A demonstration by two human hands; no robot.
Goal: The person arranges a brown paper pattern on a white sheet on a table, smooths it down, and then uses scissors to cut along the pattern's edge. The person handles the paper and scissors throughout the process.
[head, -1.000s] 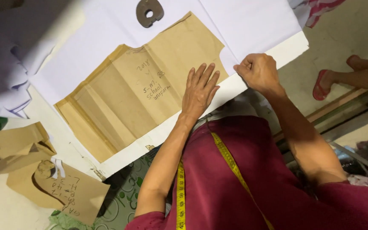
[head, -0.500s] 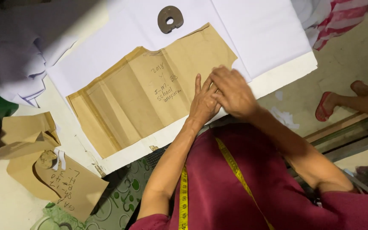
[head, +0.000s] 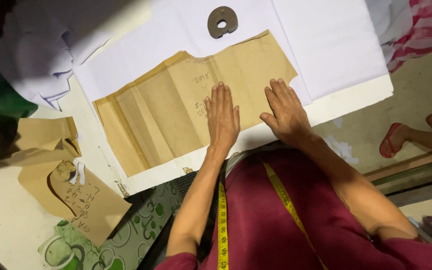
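Left hand [head: 222,118]: flat, palm down, fingers straight and close together, pointing to the far side.
Right hand [head: 287,111]: flat, palm down, fingers slightly spread, just right of the left hand, not touching it.
Forearms: both bare, reaching from the near side; the right comes in at a slant from the near right.
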